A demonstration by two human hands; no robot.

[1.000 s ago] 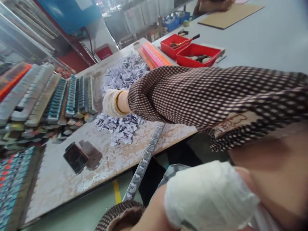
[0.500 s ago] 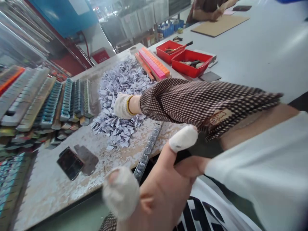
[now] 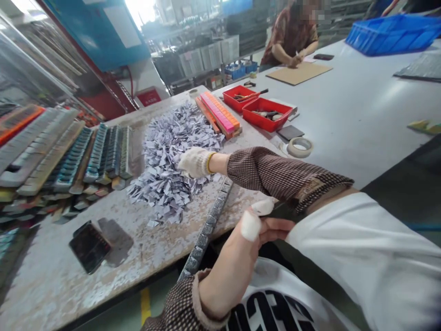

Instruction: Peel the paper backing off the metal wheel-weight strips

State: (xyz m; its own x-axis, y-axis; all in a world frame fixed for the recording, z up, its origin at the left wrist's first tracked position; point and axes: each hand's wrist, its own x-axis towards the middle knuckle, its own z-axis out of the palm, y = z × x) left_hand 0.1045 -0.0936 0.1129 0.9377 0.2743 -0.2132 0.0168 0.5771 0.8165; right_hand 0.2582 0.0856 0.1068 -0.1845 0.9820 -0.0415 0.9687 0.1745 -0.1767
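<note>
My right hand (image 3: 195,162), in a white knit glove with a yellow cuff edge, lies against a heap of small folded grey-white pieces (image 3: 165,151). Its fingers look curled; what is in them, if anything, is hidden. A brown checked oversleeve (image 3: 272,172) covers that forearm, its upper end by the elbow. Below it my left hand (image 3: 237,257) is bare, with white wraps on the thumb and a finger. Its fingers stretch toward the white shirt sleeve (image 3: 330,225), at or near its edge. A grey segmented strip (image 3: 206,227) slants across the table's front edge.
Stacked segmented bars (image 3: 74,156) line the left side. A black phone-like object (image 3: 89,247) lies near the front. Pink and orange bars (image 3: 218,112), red trays (image 3: 267,114) and a tape roll (image 3: 299,147) are beyond my arm. A person (image 3: 291,37) works across the white table (image 3: 365,115).
The view has shifted, bringing the tape roll and blue crate into sight. My left hand has turned, moving its wrapped fingers closer together near the right elbow. My right hand stays at the heap.
</note>
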